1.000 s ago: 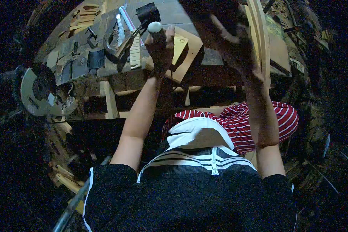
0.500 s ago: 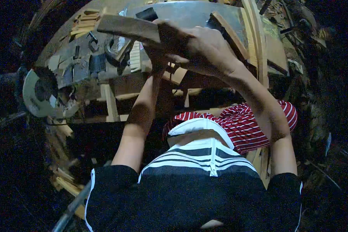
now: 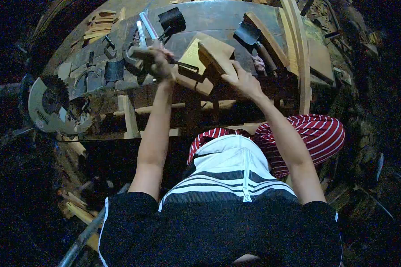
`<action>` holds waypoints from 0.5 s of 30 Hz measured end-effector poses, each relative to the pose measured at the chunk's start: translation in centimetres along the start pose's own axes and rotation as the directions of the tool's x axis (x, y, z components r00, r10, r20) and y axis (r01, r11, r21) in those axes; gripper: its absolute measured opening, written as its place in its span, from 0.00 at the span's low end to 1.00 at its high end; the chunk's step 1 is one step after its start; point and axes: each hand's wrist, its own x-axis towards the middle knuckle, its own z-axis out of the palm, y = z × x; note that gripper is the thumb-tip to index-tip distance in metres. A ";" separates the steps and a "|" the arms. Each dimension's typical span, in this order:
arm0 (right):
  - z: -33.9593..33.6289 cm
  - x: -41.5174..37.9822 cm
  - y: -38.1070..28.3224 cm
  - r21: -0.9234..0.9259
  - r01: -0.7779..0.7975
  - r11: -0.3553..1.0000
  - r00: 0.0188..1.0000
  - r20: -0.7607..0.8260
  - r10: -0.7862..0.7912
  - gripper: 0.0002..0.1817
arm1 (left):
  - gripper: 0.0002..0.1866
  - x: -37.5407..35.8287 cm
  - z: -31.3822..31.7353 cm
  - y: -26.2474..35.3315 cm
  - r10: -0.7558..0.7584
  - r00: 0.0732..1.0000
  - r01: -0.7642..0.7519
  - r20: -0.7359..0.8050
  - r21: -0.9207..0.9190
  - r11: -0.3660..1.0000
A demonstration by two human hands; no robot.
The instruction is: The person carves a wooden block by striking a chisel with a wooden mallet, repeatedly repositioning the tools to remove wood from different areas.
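Observation:
My right hand (image 3: 244, 83) is closed on the near end of a wooden block (image 3: 214, 55), which slants over the workbench (image 3: 209, 18). Under and beside the block shows a flat yellowish piece (image 3: 192, 55). My left hand (image 3: 161, 66) is at the left, among the tools, its fingers smeared by motion. A thin dark bar (image 3: 186, 66) runs to the right of it. Just beyond that hand lies a light-coloured long tool (image 3: 148, 26). Another piece of wood (image 3: 194, 82) sits at the bench's near edge, between my hands.
A circular saw (image 3: 47, 104) stands at the left. Dark metal plates (image 3: 172, 20) and a clamp-like tool (image 3: 109, 46) lie on the bench. At the right are a dark-bladed tool with a handle (image 3: 256, 40), a wooden bar (image 3: 267, 42) and upright planks (image 3: 302, 58).
My hands have parted. The block has come down and right in my right hand, and my left hand has moved left to the tools. The yellowish piece now shows.

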 end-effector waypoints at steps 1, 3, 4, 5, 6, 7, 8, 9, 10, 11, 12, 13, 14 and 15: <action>0.3 -0.1 0.4 -0.016 -0.007 1.000 1.000 0.018 0.007 0.38 | 0.17 3.9 -4.7 -3.6 -0.050 0.998 0.053 -0.025 0.132 0.990; 0.7 -0.2 0.5 -0.019 0.000 1.000 1.000 0.003 0.000 0.38 | 0.20 2.7 -3.3 0.2 -0.246 0.926 0.275 -0.287 0.063 0.960; 0.6 -0.2 0.5 -0.030 -0.005 1.000 1.000 0.008 0.005 0.38 | 0.25 2.2 -1.7 1.4 -0.204 0.885 0.238 -0.418 0.032 0.971; 0.5 -0.2 0.5 -0.042 -0.010 0.999 1.000 0.012 0.010 0.38 | 0.29 3.9 -3.5 0.8 -0.207 0.913 0.206 -0.351 -0.042 0.978; 0.4 -0.2 0.5 -0.040 -0.013 0.999 1.000 0.009 0.014 0.38 | 0.29 5.2 -5.0 -0.2 -0.207 0.922 0.188 -0.329 -0.087 0.978; 0.3 -0.3 0.4 -0.045 -0.009 0.999 1.000 0.006 0.009 0.38 | 0.29 5.4 -4.9 0.1 -0.206 0.928 0.172 -0.310 -0.133 0.976; 0.4 -0.3 0.4 -0.052 -0.002 0.999 1.000 0.004 0.002 0.37 | 0.29 5.0 -4.0 0.7 -0.206 0.928 0.172 -0.311 -0.133 0.976; 0.4 -0.3 0.4 -0.052 0.000 0.999 1.000 0.007 0.001 0.37 | 0.27 4.6 -2.9 1.0 -0.084 0.945 0.083 -0.317 -0.018 0.996; 0.4 -0.2 0.4 -0.053 -0.006 0.999 1.000 0.013 0.007 0.37 | 0.26 4.1 -1.7 1.3 0.038 0.950 -0.008 -0.309 0.098 0.995; 0.4 -0.2 0.4 -0.056 -0.013 0.998 1.000 0.019 0.014 0.37 | 0.26 3.8 -0.8 1.4 0.038 0.950 -0.008 -0.311 0.098 0.995; 0.6 -0.1 0.5 -0.057 -0.012 0.998 1.000 0.019 0.013 0.37 | 0.26 3.5 0.2 1.3 0.082 0.970 -0.054 -0.227 0.126 0.990; 0.7 -0.1 0.6 -0.043 0.007 0.999 1.000 0.001 -0.007 0.37 | 0.26 3.3 1.3 1.1 0.123 0.983 -0.102 -0.139 0.149 0.984; 0.9 -0.1 0.8 -0.030 0.025 0.999 1.000 -0.015 -0.026 0.37 | 0.27 3.3 2.5 1.0 0.223 0.972 -0.210 -0.073 0.147 0.967; 0.9 -0.1 1.0 -0.031 0.024 0.999 1.000 -0.016 -0.024 0.37 | 0.26 3.2 3.0 0.9 0.140 0.989 -0.132 -0.049 0.141 0.981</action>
